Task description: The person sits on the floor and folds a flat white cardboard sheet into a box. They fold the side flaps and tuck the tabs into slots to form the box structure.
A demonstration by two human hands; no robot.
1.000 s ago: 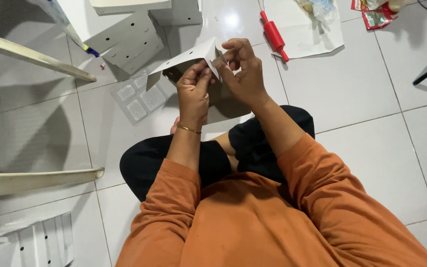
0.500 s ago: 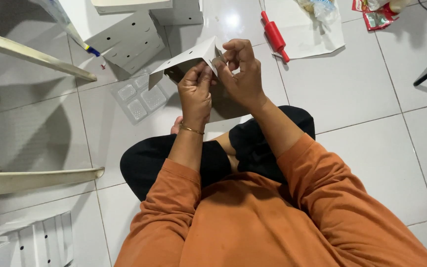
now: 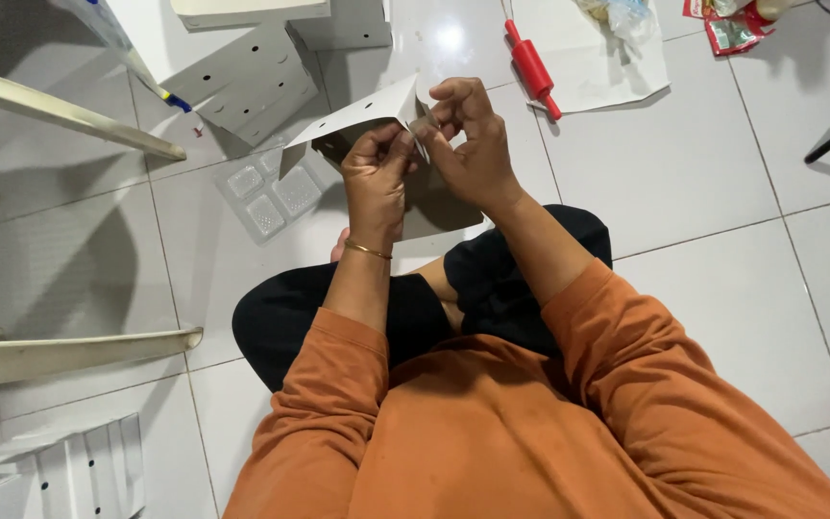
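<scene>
A person in an orange long-sleeved top sits cross-legged on the white tiled floor (image 3: 703,183) and holds a folded white cardboard panel (image 3: 362,115) with small punched holes up in front of the knees. The left hand (image 3: 377,183), a thin gold bangle (image 3: 367,251) at its wrist, pinches the panel's edge between thumb and fingers. The right hand (image 3: 468,144) meets it at the same edge, fingertips closed narrowly on a small part that is too tiny to make out. Just beyond the panel, on the floor, lies a clear plastic blister tray (image 3: 266,192). Further toward the top edge lie more white perforated panels (image 3: 242,86), and to the right a red rolling pin (image 3: 532,67) rests on a white sheet (image 3: 617,67).
</scene>
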